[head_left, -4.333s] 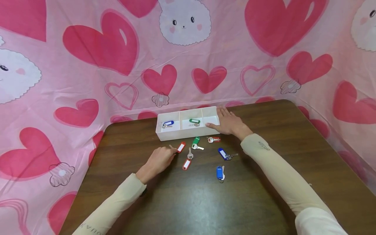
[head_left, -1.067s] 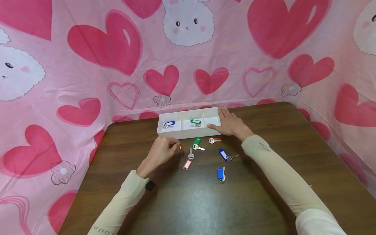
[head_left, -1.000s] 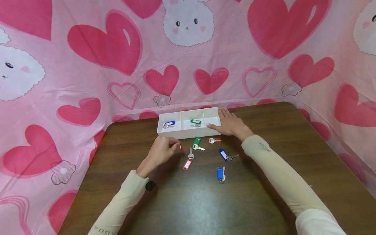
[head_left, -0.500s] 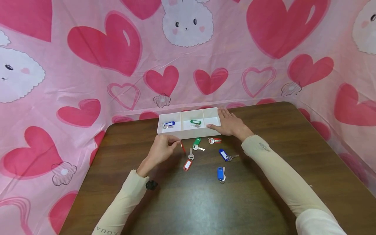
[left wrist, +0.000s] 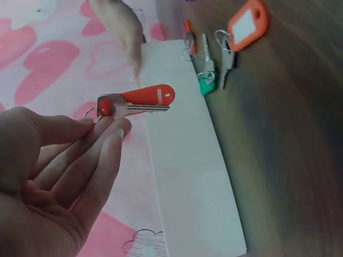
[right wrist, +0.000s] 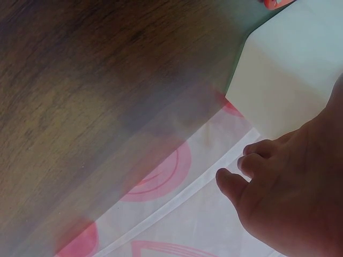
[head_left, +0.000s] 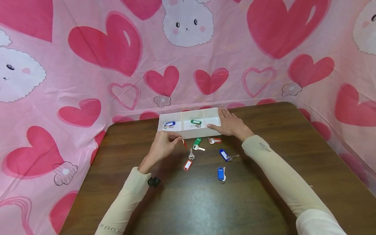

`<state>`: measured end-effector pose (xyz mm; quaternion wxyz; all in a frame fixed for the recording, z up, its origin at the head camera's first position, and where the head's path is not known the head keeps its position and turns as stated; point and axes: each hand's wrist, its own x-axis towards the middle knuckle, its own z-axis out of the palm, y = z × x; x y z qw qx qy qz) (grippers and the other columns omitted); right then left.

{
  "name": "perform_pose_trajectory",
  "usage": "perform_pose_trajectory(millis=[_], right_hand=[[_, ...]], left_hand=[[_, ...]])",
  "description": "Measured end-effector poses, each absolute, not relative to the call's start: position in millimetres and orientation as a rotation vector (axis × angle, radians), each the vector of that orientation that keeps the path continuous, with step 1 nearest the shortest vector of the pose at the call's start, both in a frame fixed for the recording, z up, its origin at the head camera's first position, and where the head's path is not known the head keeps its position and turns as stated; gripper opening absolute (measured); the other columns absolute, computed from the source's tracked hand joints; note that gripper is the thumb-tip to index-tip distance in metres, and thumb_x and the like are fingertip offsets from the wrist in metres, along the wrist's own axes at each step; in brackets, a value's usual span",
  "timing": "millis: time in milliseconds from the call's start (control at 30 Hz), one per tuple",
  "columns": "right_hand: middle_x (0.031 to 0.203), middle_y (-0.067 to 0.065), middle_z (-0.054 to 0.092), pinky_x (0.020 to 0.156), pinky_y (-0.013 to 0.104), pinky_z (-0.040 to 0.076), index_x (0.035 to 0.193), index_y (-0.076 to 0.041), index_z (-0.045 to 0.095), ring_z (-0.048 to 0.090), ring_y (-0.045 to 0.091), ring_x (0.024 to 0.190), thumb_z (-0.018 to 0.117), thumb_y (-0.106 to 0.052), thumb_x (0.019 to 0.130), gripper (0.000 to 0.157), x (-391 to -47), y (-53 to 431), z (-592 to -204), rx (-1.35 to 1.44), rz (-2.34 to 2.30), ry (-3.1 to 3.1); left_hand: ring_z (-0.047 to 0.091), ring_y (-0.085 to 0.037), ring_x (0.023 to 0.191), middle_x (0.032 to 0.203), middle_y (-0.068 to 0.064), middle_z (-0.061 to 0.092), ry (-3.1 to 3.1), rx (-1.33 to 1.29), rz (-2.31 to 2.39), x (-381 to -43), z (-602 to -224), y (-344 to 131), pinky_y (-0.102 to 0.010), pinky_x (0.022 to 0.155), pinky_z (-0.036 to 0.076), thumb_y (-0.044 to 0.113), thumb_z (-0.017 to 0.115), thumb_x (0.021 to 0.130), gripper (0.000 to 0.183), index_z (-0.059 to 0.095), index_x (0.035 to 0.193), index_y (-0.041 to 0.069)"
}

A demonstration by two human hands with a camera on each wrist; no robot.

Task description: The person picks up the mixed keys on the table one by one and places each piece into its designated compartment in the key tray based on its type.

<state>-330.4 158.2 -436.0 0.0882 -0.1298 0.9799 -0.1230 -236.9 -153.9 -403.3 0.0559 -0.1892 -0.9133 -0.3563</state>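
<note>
My left hand pinches the ring of a red-tagged key between thumb and fingers, just in front of the white divided tray. In the left wrist view the key and tag stick out past the fingertips. My right hand rests on the tray's right end, fingers extended over the end wall and thumb on the front rim. A blue-tagged key lies in the left compartment and a green-tagged key in the middle one. In the right compartment I see only bare floor.
On the brown table, in front of the tray, lie a green-tagged key, red-tagged keys and blue-tagged keys. A pink heart-patterned cloth hangs behind the table's far edge.
The red-tagged key, at the left fingertips near the tabletop in the oldest frame, now hangs from them. My left hand has moved up towards the tray. The right hand stays in place.
</note>
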Motion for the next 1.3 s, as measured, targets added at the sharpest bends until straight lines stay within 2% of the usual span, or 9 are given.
perform_pose_trajectory(millis=[333,533,833,1033,1300], right_hand=[[0.178,0.02,0.007,0.134,0.06,0.014,0.169,-0.004,0.0,0.005,0.039,0.166,0.038,-0.087,0.092,0.119,-330.7,158.2,-436.5,-0.381,-0.367,2.919],[0.178,0.02,0.008,0.134,0.06,0.014,0.169,-0.005,0.002,0.006,0.039,0.166,0.039,-0.087,0.092,0.118,-330.2,158.9,-436.9,-0.381,-0.379,2.924],[0.178,0.02,0.008,0.134,0.061,0.014,0.169,-0.004,0.002,0.006,0.04,0.166,0.038,-0.087,0.092,0.118,-330.0,158.8,-436.6,-0.39,-0.377,2.921],[0.178,0.02,0.008,0.134,0.06,0.015,0.169,-0.004,0.003,0.006,0.039,0.166,0.04,-0.085,0.093,0.117,-329.5,158.4,-436.0,-0.384,-0.386,2.926],[0.178,0.02,0.008,0.134,0.06,0.015,0.169,-0.004,0.002,0.007,0.039,0.166,0.041,-0.085,0.093,0.118,-331.3,157.9,-436.7,-0.378,-0.368,2.928]], left_hand=[[0.066,-0.014,0.069,0.085,-0.008,0.081,-2.754,-0.55,-1.162,-243.2,-393.7,-147.3,-0.022,0.054,0.044,0.013,0.077,0.095,0.011,0.085,0.1,0.007],[0.069,-0.012,0.069,0.084,-0.008,0.081,-2.744,-0.531,-1.228,-246.3,-388.1,-143.3,-0.022,0.057,0.049,0.012,0.076,0.095,0.01,0.084,0.098,0.007],[0.08,-0.025,0.082,0.091,-0.011,0.082,-2.726,-0.505,-1.308,-250.7,-382.2,-139.7,-0.022,0.063,0.056,0.011,0.076,0.095,0.011,0.084,0.099,0.004],[0.08,-0.022,0.08,0.09,-0.011,0.082,-2.718,-0.511,-1.326,-256.3,-377.7,-136.2,-0.023,0.064,0.058,0.014,0.075,0.096,0.012,0.084,0.101,0.007],[0.081,-0.034,0.083,0.086,-0.012,0.082,-2.689,-0.529,-1.38,-263.7,-372.6,-128.4,-0.021,0.063,0.056,0.012,0.075,0.096,0.011,0.083,0.099,0.005]])
